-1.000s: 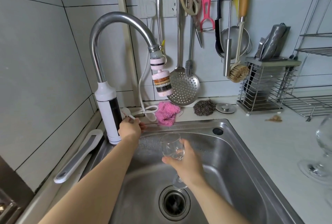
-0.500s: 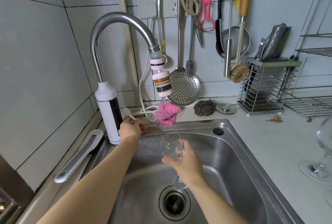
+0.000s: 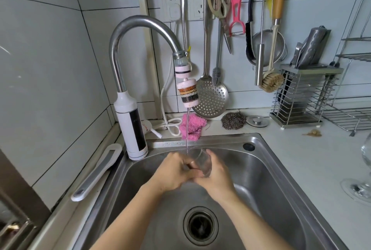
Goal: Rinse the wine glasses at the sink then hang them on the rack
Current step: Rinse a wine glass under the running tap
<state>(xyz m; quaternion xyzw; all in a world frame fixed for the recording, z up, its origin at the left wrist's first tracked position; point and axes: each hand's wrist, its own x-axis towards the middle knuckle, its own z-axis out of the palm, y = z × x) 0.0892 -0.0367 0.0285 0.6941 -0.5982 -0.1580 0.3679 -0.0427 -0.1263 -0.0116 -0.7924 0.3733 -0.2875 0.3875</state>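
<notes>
A clear wine glass (image 3: pixel 201 162) is held over the steel sink (image 3: pixel 267 171), its bowl under a thin stream of water from the tap's filter head (image 3: pixel 188 94). My left hand (image 3: pixel 173 171) wraps the glass from the left. My right hand (image 3: pixel 215 176) grips it from the right and below. The stem and foot are hidden by my hands. A second wine glass (image 3: pixel 363 177) stands on the counter at the right edge, partly cut off.
The curved tap (image 3: pixel 128 69) with its white body stands at the sink's back left. Utensils (image 3: pixel 218 29) hang on the wall behind. A pink cloth (image 3: pixel 193 125), a steel scourer (image 3: pixel 233 120), a wire holder (image 3: pixel 301 97) and a wire rack (image 3: pixel 353 115) stand on the counter. The drain (image 3: pixel 200 225) lies below my hands.
Water has started to run from the tap. My left hand has left the tap's handle and come to the glass. The glass now sits under the stream, held by both hands.
</notes>
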